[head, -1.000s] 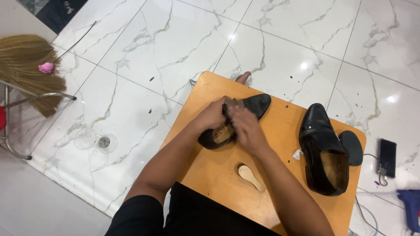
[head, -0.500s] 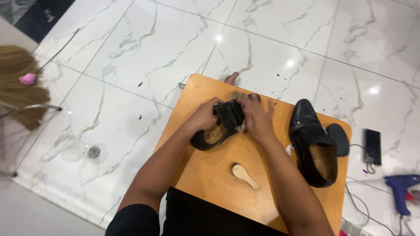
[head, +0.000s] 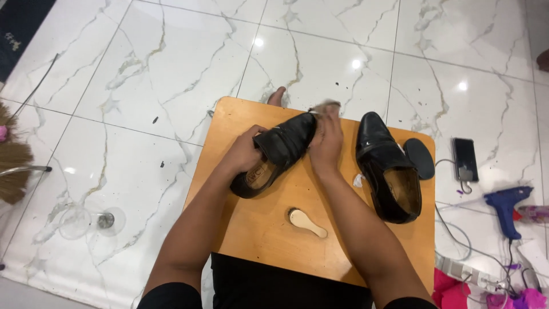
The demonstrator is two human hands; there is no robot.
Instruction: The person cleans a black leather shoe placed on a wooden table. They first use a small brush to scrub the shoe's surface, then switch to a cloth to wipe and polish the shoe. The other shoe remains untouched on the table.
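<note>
While we sit at the near edge of the wooden board (head: 274, 240), a small pale brush (head: 307, 222) lies on it just ahead of us, touching neither arm. Past it, our left hand (head: 247, 153) is clamped around the heel and collar of a black shoe (head: 278, 153), fingers wrapped over the top; the shoe lies tilted on the board, tan insole showing at the near end, toe pointing far-right. Our right hand (head: 327, 137) presses against the toe side, fingers together; a blurred scrap of something pale sits at the fingertips, can't tell what, so can't tell if it's gripped. Right of that hand, the second black shoe (head: 388, 166) stands upright on the board, opening toward us. A dark insole (head: 419, 158) lies just beside it at the board's right edge. On the marble floor (head: 171, 86) further right: a phone (head: 465, 159) and a blue glue gun (head: 506, 205), well apart from both hands.
</note>
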